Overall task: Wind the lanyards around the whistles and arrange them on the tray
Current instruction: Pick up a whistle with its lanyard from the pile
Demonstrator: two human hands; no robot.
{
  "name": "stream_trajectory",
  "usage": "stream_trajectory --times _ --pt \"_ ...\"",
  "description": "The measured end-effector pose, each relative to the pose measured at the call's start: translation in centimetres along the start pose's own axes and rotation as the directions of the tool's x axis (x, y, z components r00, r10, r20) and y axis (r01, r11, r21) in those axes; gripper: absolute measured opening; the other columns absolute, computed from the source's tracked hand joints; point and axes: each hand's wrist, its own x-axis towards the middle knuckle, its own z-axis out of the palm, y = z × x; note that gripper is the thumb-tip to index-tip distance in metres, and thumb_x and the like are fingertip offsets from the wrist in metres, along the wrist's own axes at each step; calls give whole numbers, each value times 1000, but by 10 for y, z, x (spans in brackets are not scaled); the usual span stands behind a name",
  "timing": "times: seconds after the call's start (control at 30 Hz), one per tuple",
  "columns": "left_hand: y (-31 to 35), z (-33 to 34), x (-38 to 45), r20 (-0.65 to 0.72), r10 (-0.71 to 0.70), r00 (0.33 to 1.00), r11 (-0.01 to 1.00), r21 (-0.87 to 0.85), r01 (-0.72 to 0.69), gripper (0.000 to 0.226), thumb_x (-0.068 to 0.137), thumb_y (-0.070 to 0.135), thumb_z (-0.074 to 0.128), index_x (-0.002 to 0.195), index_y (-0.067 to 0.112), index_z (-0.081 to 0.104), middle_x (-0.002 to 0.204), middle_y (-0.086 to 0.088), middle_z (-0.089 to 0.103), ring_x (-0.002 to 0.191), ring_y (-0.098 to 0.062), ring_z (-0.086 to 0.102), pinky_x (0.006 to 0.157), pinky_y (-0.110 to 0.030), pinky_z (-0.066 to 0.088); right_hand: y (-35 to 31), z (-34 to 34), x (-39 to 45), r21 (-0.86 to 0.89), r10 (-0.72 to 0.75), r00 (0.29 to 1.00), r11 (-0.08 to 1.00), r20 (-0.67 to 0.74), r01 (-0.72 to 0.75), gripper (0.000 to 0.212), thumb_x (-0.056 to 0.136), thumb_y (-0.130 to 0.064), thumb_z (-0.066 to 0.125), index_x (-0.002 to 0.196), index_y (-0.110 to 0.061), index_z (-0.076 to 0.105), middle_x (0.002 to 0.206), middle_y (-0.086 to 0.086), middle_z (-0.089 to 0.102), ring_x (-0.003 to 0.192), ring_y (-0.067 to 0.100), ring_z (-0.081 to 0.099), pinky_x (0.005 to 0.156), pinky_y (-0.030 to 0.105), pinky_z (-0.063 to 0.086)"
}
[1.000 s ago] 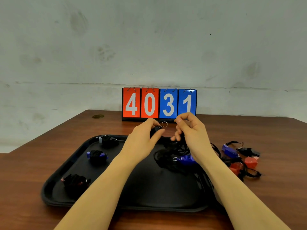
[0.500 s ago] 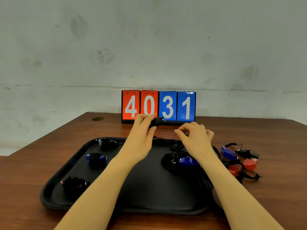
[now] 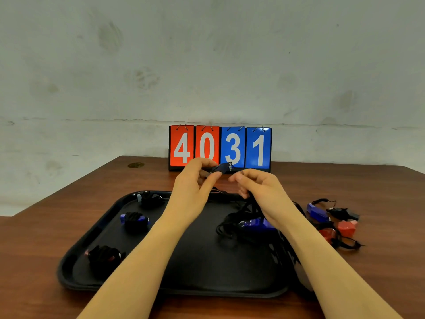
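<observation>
1. Presently, we log a dark whistle (image 3: 221, 168) pinched in the left grip (image 3: 195, 180), above the tray (image 3: 76, 256).
2. Right grip (image 3: 259, 189), just beside, pinches its lanyard (image 3: 251, 204).
3. Step: winding begins; next, we judge, needs taut wraps.
</observation>
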Motion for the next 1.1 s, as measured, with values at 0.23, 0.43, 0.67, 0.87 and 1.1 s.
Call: stream_trajectory --times 0.23,0.43,0.67,0.87,1.1 --pt "0 0 2 56 -22 998 1000 -8 22 36 90 12 55 126 19 55 106 10 48 93 -10 61 81 -8 48 -3 0 3 328 99 982 944 -162 -41 26 97 -17 44 84 -6 65 52 -1 36 41 9 26 41 22 34" --pt "1 -2 1 -34 -98 995 995 -29 97 25 89 10 58 111 19 60 99 8 61 88 -5 61 70 0 45 -3 -4 4 372 161 957 926 -240 -62 23 94 -16 49 83 -4 65 47 -3 38 38 8 26 36 19 27" --pt "5 -6 4 7 -205 979 962 -180 203 13 85 8 62 91 19 66 82 9 65 70 8 61 60 0 43 0 -8 5 201 113 902 979 -417 -30 8 88 -14 60 82 -12 65 54 -10 47 35 3 33 36 14 32" --pt "4 -9 3 198 -299 933 797 -487 359 14 82 2 62 89 11 70 78 -2 71 72 -11 66 73 -23 55 1 -8 6 206 117 918 978 -380 -40 6 86 -16 63 87 -12 68 59 1 47 41 6 33 36 15 31" --pt "8 -6 3 300 -363 882 577 -671 466 12 79 0 60 86 6 68 75 -5 72 69 -12 68 62 -18 55 5 1 6 175 114 946 983 -302 -62 7 87 -14 62 89 -8 61 62 5 56 35 2 36 37 15 31"
